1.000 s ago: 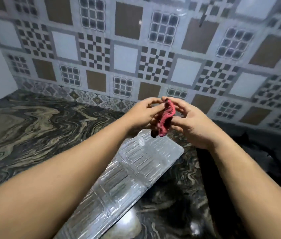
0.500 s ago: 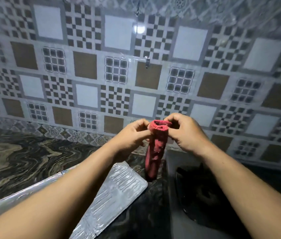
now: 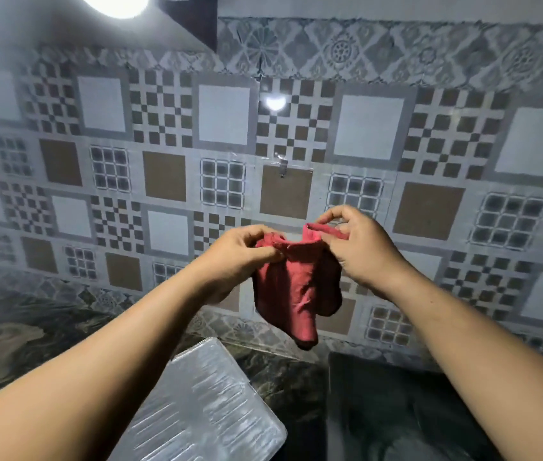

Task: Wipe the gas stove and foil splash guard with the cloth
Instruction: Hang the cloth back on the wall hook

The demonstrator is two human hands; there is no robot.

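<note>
A red cloth [image 3: 296,287] hangs in the air in front of the tiled wall, spread between both hands. My left hand [image 3: 240,251] pinches its top left edge and my right hand [image 3: 360,251] pinches its top right corner. Below the cloth, the silver foil splash guard [image 3: 206,404] lies flat on the dark marbled counter. The black gas stove [image 3: 396,414] sits to the right of the foil, dim and partly hidden by my right forearm.
A patterned tile wall [image 3: 223,114] rises close behind the counter, with a small metal hook [image 3: 282,168] stuck on it above the hands. The marbled counter [image 3: 7,337] stretches to the left. A bright lamp [image 3: 113,3] glares at the top left.
The view has tilted upward toward the wall. My hands rose and pulled apart, opening the cloth from a bunched strip into a wider hanging sheet.
</note>
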